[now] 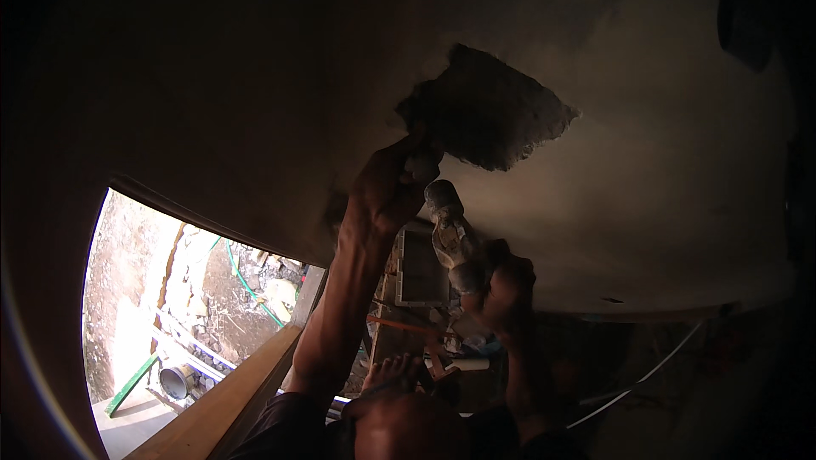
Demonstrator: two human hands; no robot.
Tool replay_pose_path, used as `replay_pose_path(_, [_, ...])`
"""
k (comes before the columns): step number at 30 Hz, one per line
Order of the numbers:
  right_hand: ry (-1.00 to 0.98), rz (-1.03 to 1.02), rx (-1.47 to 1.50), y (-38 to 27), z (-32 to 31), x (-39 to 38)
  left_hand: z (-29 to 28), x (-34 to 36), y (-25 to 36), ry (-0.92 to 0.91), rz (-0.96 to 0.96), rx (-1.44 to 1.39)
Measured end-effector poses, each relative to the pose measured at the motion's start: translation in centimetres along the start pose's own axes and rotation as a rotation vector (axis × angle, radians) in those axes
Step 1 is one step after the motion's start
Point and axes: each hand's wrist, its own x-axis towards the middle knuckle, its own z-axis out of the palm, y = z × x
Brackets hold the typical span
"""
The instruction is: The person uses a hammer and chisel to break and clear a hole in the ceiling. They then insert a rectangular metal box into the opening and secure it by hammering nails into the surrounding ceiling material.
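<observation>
My left hand (393, 184) is raised to the lower left edge of a dark, rough-edged hole (497, 111) in the plastered wall. Its fingers are closed, and a pale rounded end shows at them; shadow hides what kind of thing this is. Lower and to the right, my right hand (503, 286) grips a worn, dusty hammer (453, 235). The upper face of the hammer's head is just below my left hand, with a small gap between. My right fingers hide most of the handle.
At lower left, a bright opening shows rubble, a green hose (242, 281), pale pipes (194, 345) and a grey pipe end (177, 381). A wooden frame (217, 392) borders it. Below my hands are a grey rectangular box (422, 269) and my bare foot (393, 371). A white cable (633, 388) runs at lower right.
</observation>
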Motion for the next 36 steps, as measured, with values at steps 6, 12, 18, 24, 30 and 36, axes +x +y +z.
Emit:
replay_pose_path(6, [-0.291, -0.009, -0.192, 0.4, -1.1, -0.7, 0.1, 0.2, -0.7, 0.147, -0.032, -0.112])
replay_pose_path(12, [-0.23, 0.158, -0.196, 1.3, 0.9, 0.3, -2.5, 0.5, 0.1, -0.027, -0.031, 0.277])
replay_pose_path(18, [-0.142, -0.348, -0.345, 3.7, 0.2, -1.0, -1.6, 1.7, -0.4, 0.028, -0.117, 0.059])
replay_pose_path(24, [-0.081, -0.241, -0.215, 3.1, 2.8, -1.1, -3.2, 0.8, 1.8, -0.154, -0.19, 0.114])
replay_pose_path(30, [-0.139, -0.08, -0.327, 5.0, 4.3, 0.2, -1.9, 0.4, 0.9, 0.258, 0.019, 0.567])
replay_pose_path(36, [-0.155, -0.419, -0.382, 4.6, 2.1, -1.5, -2.6, 1.7, 0.8, 0.002, -0.105, 0.171])
